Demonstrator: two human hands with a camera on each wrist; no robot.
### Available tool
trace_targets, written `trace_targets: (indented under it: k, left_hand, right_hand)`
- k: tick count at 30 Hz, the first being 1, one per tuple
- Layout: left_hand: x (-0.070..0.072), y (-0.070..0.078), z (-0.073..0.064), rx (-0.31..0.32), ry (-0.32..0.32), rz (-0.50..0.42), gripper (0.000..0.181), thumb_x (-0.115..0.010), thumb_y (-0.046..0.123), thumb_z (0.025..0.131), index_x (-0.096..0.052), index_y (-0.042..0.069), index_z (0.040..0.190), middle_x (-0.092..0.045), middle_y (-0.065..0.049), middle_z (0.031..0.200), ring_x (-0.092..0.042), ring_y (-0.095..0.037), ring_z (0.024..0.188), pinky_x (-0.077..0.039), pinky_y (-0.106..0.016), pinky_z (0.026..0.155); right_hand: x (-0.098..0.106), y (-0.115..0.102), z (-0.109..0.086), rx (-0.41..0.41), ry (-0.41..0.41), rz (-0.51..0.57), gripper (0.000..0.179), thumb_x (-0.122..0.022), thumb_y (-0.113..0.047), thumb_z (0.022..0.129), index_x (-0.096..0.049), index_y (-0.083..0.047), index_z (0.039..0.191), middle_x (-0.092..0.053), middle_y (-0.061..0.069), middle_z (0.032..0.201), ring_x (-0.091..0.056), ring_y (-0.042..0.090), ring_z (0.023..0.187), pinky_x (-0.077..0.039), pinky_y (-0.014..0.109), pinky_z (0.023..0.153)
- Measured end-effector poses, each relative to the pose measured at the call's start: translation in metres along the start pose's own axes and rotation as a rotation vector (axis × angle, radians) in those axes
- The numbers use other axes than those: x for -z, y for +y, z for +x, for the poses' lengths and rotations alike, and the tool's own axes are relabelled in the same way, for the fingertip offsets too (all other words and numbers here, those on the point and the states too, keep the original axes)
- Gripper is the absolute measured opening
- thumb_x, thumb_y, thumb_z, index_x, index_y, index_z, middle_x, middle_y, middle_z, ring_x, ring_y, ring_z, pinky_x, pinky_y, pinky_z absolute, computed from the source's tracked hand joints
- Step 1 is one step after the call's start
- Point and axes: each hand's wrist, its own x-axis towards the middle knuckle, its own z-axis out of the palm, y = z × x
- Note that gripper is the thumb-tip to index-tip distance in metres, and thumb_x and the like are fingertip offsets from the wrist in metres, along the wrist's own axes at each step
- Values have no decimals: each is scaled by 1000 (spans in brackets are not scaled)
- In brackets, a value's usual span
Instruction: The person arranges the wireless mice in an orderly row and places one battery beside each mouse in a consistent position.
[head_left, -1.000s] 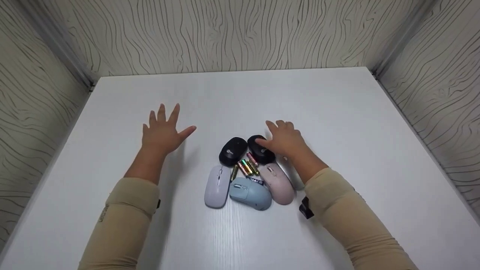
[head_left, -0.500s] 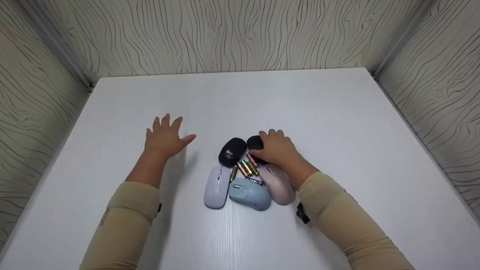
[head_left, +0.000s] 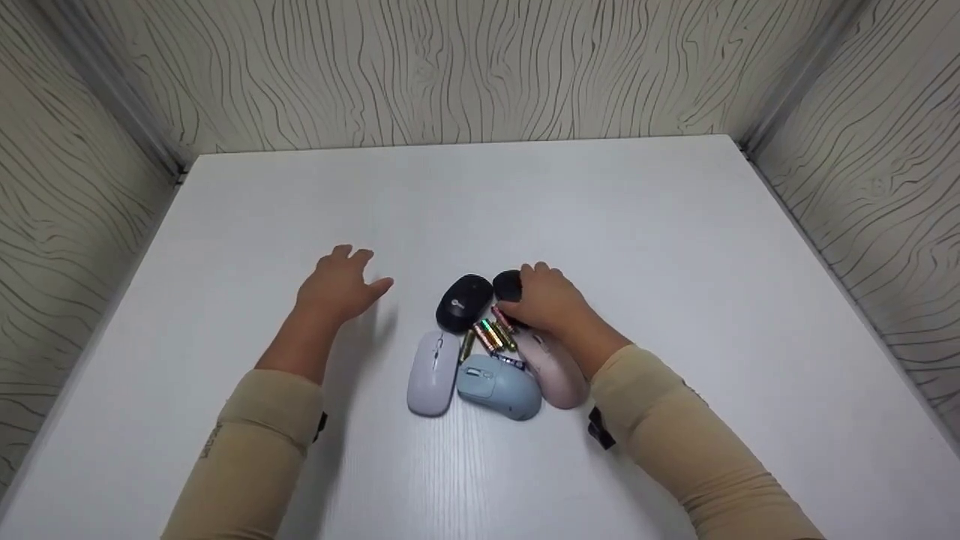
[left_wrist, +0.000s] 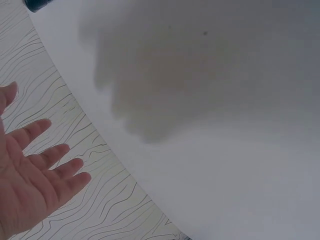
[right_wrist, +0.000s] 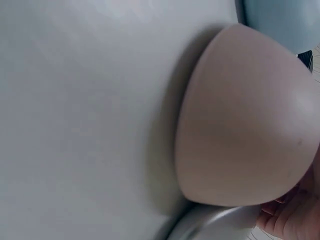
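Note:
In the head view my right hand [head_left: 553, 300] lies over the right-hand black computer mouse [head_left: 508, 285]. Its thumb is at the mouse's left side and its fingers bend down over the far right, hiding most of it. The right wrist view shows the pink mouse [right_wrist: 245, 125] up close, with curled fingers [right_wrist: 295, 215] beyond it near a silver mouse [right_wrist: 215, 222]. Left of the cluster, my left hand [head_left: 339, 286] hovers above the table with loosely spread fingers, holding nothing. Several small batteries [head_left: 492, 336] lie amid the mice.
Ringing the batteries are another black mouse [head_left: 465, 303], a lilac mouse [head_left: 433, 375] and a light blue mouse [head_left: 501, 387]. They rest on a white table [head_left: 390, 480], bounded by a wood-patterned back wall [head_left: 465, 71] and side walls.
My right hand has come down and toward me onto the right black mouse, its fingers bending. My left hand has drifted slightly toward me, and its fingers have relaxed from a wide spread.

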Motion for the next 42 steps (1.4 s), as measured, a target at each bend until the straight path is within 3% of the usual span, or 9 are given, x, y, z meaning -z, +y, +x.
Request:
trace_targets:
  k: [7,13,23,33,42]
  left_hand:
    - [-3,5,0,-16,-1,-8,63,-48,43,91,-36,5,139,-28,-22,142,-32,-40,127,-33,-52,99]
    - [-3,6,0,-34,-7,-19,62,-49,43,90,-37,6,138,-28,-21,142,-32,-40,127,-34,-52,98]
    - [-3,10,1,-24,6,-24,64,-50,43,90,-34,6,140,-29,-21,142,-32,-39,127,-34,-52,99]
    - [-6,24,6,-31,7,-72,65,-51,43,89,-33,7,141,-30,-20,142,-31,-37,129,-32,-50,101]
    - [-13,37,16,-61,32,-164,66,-52,44,89,-32,10,142,-28,-18,143,-29,-35,130,-30,-49,103]
  right_hand:
    - [-2,-4,3,-26,-17,32,72,-56,-46,81,-43,8,126,-48,23,115,-49,40,106,-42,49,89]
    - [-4,-7,6,-73,-46,36,80,-62,-48,75,-40,6,129,-45,22,118,-46,39,109,-44,49,88]
    - [-3,-8,7,-89,-31,51,73,-65,-51,73,-51,4,119,-49,18,109,-51,36,101,-46,48,83]
    - [13,0,7,-105,-5,65,63,-61,-39,74,-50,5,118,-50,19,108,-54,35,96,-47,47,81]
    - [31,15,12,-166,30,87,67,-61,-41,77,-48,8,121,-50,21,111,-53,35,98,-46,46,85]
